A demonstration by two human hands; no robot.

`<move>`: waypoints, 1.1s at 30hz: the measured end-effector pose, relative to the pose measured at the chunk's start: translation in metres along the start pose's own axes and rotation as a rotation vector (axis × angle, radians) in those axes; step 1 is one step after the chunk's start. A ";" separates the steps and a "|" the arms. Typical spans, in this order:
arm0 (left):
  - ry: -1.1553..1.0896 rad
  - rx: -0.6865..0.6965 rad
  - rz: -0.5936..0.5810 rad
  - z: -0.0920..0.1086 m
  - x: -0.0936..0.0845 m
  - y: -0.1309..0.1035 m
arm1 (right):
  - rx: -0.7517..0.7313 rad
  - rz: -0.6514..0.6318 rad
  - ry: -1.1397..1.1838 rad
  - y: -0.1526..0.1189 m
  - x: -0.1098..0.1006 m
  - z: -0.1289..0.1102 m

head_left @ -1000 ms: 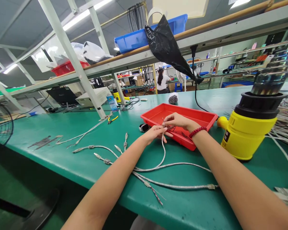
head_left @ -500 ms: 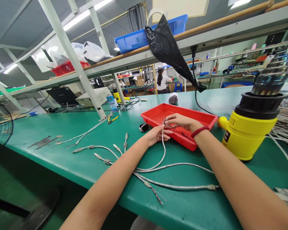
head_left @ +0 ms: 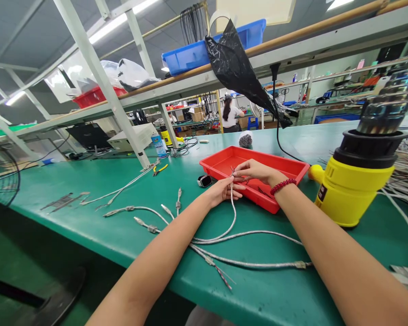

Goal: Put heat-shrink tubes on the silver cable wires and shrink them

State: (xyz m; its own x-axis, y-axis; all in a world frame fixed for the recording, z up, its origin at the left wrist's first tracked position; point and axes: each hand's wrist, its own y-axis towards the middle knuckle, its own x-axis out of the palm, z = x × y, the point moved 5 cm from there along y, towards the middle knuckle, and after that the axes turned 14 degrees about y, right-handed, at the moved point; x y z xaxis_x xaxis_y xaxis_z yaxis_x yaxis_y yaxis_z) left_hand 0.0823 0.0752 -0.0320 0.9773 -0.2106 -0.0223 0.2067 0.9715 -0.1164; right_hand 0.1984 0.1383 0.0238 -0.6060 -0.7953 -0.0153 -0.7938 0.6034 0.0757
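Grasping the pale cable (head_left: 235,212) in left fingers (head_left: 226,182), pinching its bared wires (head_left: 232,169) in right fingers (head_left: 244,172), by the red tray (head_left: 265,158)

Long white ceiling tubes (head_left: 108,29) glare at upper left; the smooth green tabletop (head_left: 258,294) is evenly bright, with pale sheen farther back. The dark green floor (head_left: 30,253) sits in shadow, lower left. Wide-angle distortion stretches the edges. Thin dark wire ends (head_left: 232,170), centre, blur together.
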 end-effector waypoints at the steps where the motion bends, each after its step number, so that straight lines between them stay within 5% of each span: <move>1: 0.006 0.004 -0.007 0.001 0.000 -0.001 | 0.002 0.000 0.002 0.000 -0.001 0.001; 15: 0.084 0.129 -0.267 0.021 0.011 -0.015 | 0.046 -0.062 0.225 0.000 0.004 -0.003; 20: 0.058 0.195 -0.343 0.047 0.021 -0.031 | 0.098 -0.145 0.262 -0.004 0.024 -0.023; 24: -0.058 0.274 -0.392 0.064 0.029 -0.044 | -0.013 -0.250 0.163 -0.014 0.045 -0.055; 33: -0.206 0.333 -0.081 0.068 0.019 -0.044 | -0.355 0.091 -0.075 -0.037 0.035 -0.109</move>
State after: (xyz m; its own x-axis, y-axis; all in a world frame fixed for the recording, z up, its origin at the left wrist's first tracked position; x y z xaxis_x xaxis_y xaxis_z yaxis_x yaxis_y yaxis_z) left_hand 0.0947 0.0363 0.0398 0.9390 -0.2947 0.1775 0.2542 0.9420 0.2193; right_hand 0.2118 0.0820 0.1289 -0.6860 -0.7247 -0.0649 -0.6773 0.6035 0.4208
